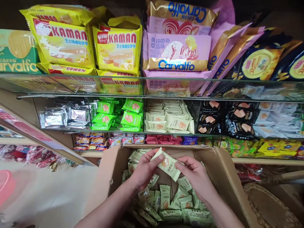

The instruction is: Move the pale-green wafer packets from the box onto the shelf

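Note:
Between my two hands, above an open cardboard box (234, 186), is a pale cream snack packet (167, 166) with dark printing and a small cake picture. My left hand (148, 166) pinches its upper left end between thumb and fingers. At the other end, the thumb and fingertips of my right hand (191, 171) close on the packet. Inside the box lie several similar pale green-cream packets (165, 196), loose and at different angles. My forearms cover some of them. Just beyond the box, a shelf compartment holds rows of matching cream packets (169, 117).
Green packets (131, 117) and silver packets (57, 117) sit left of the cream rows, black packets (242, 117) to the right. A glass shelf edge (106, 85) runs above, under yellow wafer bags (64, 41) and pink cookie bags (178, 50). A woven basket (268, 205) stands at lower right.

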Demonstrator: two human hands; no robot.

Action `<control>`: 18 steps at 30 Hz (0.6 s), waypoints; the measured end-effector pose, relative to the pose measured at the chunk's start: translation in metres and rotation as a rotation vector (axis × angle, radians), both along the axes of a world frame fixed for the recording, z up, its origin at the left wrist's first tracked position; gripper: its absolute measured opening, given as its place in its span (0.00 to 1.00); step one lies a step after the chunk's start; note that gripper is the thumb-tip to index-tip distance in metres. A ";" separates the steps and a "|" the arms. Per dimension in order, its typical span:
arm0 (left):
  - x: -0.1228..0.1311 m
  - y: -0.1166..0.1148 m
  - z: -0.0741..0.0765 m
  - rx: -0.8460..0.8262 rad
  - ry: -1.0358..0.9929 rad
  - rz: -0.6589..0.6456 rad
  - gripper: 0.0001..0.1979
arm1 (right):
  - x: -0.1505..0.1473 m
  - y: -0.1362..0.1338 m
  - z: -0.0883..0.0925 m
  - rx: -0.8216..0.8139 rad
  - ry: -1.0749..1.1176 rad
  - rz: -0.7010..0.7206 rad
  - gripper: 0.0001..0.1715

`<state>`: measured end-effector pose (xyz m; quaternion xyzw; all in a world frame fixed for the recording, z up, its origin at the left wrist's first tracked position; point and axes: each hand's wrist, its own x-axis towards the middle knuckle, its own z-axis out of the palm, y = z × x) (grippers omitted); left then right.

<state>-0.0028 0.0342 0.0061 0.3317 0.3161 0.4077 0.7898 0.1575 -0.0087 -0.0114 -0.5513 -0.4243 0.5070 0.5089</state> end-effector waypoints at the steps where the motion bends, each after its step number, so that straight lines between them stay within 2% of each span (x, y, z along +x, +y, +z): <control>1: 0.000 0.000 -0.001 0.002 0.016 0.002 0.10 | 0.000 0.000 0.000 0.010 0.016 0.009 0.13; 4: 0.000 -0.001 -0.003 -0.002 0.020 0.048 0.09 | -0.004 -0.003 -0.002 0.030 0.041 0.030 0.12; 6: 0.002 -0.004 -0.004 -0.015 -0.014 0.069 0.12 | -0.007 -0.005 -0.005 0.043 0.035 -0.010 0.12; 8: 0.004 -0.009 -0.005 -0.024 -0.015 0.054 0.16 | -0.009 -0.006 -0.009 0.046 0.002 -0.053 0.13; 10: 0.004 -0.012 -0.007 0.011 0.042 0.006 0.18 | -0.008 -0.005 -0.012 0.035 -0.067 -0.033 0.14; 13: 0.003 -0.012 -0.006 0.186 0.146 -0.094 0.21 | 0.002 0.001 -0.009 0.066 -0.181 0.033 0.15; 16: 0.000 -0.008 0.001 0.401 0.280 -0.221 0.27 | 0.011 0.008 0.004 0.098 -0.245 0.141 0.28; 18: -0.001 -0.004 0.008 0.515 0.374 -0.273 0.28 | 0.014 0.012 0.015 0.098 -0.302 0.238 0.26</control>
